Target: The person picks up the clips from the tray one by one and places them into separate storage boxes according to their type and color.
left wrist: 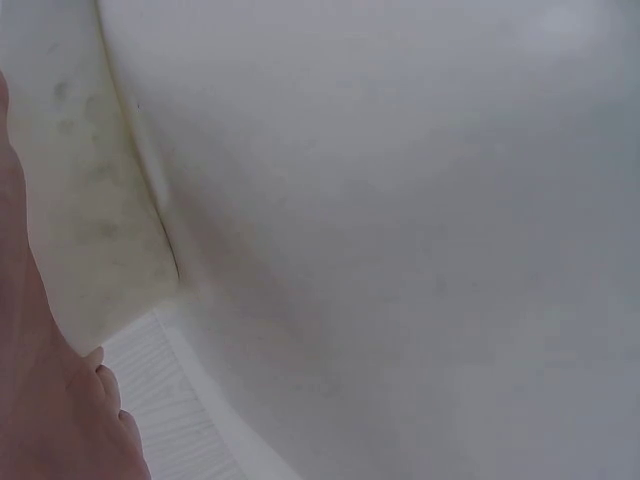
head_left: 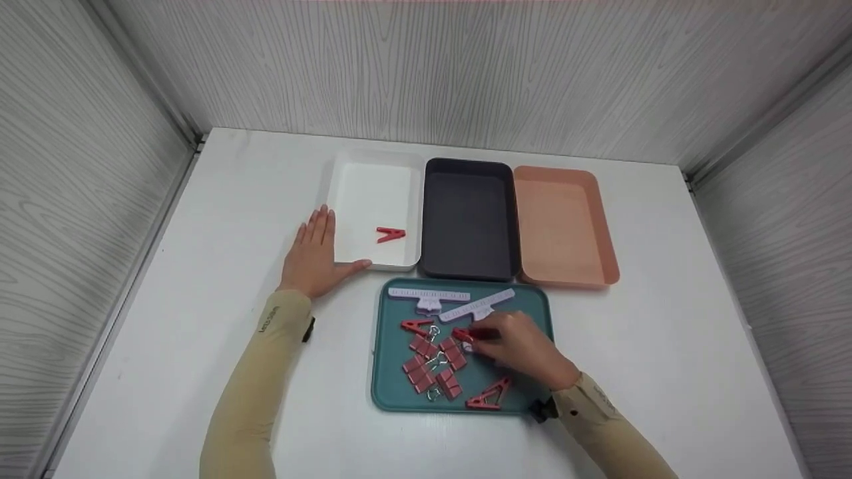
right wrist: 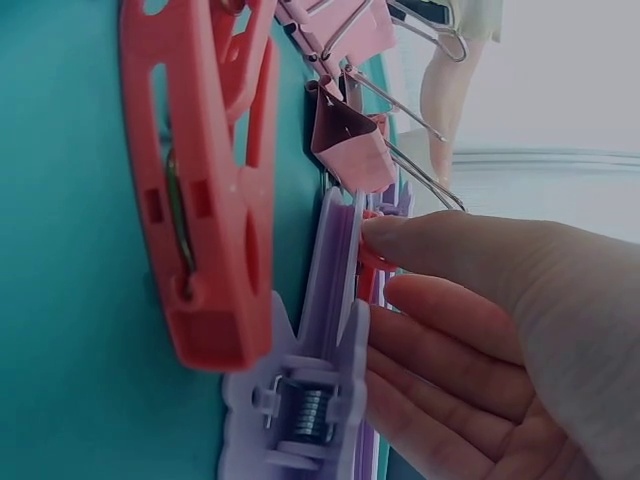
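My left hand lies with straight fingers along the left side of the white tray, its thumb at the front edge. In the left wrist view, that hand shows only partly. My right hand, over the teal tray, pinches a red clothespin between thumb and fingers. Around it lie lilac ruler clips, several pink binder clips and more red clothespins. In the right wrist view, the fingers mostly hide the pinched clothespin, just behind a lilac clip.
One red clothespin lies in the white tray. A black tray and a peach tray stand in a row to its right, behind the teal tray. Grey wood-grain panels enclose the white table at the back and sides.
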Action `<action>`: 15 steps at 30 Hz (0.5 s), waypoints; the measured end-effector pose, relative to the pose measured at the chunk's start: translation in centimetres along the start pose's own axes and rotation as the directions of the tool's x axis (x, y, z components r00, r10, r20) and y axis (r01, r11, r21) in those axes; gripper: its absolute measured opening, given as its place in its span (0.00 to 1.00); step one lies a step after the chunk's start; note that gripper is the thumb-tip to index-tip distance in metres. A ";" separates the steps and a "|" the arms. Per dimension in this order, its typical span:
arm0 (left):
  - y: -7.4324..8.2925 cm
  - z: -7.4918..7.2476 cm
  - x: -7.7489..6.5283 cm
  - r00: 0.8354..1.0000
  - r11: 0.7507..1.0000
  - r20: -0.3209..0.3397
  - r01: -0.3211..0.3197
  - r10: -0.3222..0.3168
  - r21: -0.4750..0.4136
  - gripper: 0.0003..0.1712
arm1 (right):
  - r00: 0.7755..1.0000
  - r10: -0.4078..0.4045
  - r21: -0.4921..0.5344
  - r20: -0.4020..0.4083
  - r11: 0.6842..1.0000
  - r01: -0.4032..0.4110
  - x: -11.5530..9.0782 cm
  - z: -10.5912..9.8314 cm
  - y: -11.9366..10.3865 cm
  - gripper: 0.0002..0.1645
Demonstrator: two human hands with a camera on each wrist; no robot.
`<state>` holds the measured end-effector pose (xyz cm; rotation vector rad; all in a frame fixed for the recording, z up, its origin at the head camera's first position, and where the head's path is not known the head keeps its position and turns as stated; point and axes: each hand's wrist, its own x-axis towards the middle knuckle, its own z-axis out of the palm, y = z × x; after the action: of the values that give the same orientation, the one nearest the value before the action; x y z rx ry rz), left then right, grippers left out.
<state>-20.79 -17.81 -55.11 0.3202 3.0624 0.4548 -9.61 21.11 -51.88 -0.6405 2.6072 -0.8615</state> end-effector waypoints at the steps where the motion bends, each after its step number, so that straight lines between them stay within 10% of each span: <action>1: 0.0 0.0 0.0 1.000 1.000 0.002 0.001 -0.001 -0.002 0.75 | 1.000 -0.001 -0.002 -0.001 1.000 0.001 0.0 0.0 0.0 0.18; 15: 0.1 0.0 0.0 1.000 1.000 0.012 0.012 -0.012 -0.003 0.74 | 0.998 0.059 0.105 -0.012 0.993 -0.058 -0.5 -0.7 -0.1 0.18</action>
<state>-20.75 -17.70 -55.10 0.3025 3.0495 0.4557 -9.43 21.64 -51.18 -0.5289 2.5605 -0.9802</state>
